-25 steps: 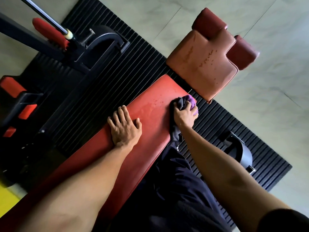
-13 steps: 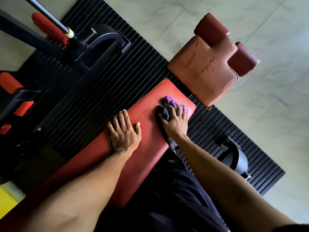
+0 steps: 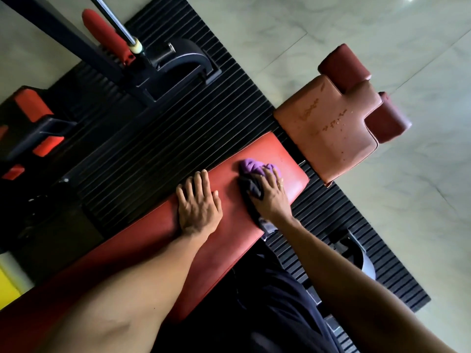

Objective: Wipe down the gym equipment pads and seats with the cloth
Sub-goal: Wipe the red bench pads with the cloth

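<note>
1. Cloth position: the purple cloth (image 3: 251, 167) lies bunched on the far end of the red bench pad (image 3: 224, 256), just short of the gap before the worn seat pad (image 3: 328, 138).
2. Right hand (image 3: 270, 197): it presses the cloth onto the pad, fingers extended and close together over the bundle (a dark tail of fabric trails back beneath the wrist).
3. Left hand (image 3: 198, 210): it rests flat on the pad just beside the right hand, fingers straight and slightly apart, holding nothing. Use it as a brace.
4. Apply even palm pressure. Run overlapping passes across the full width, including both long edges and the end corners.
5. Gather the trailing tail so that it does not drag onto the ribbed floor mat (image 3: 178, 138).
6. Judged from its visible marks, the seat pad appears to need wiping next.
</note>
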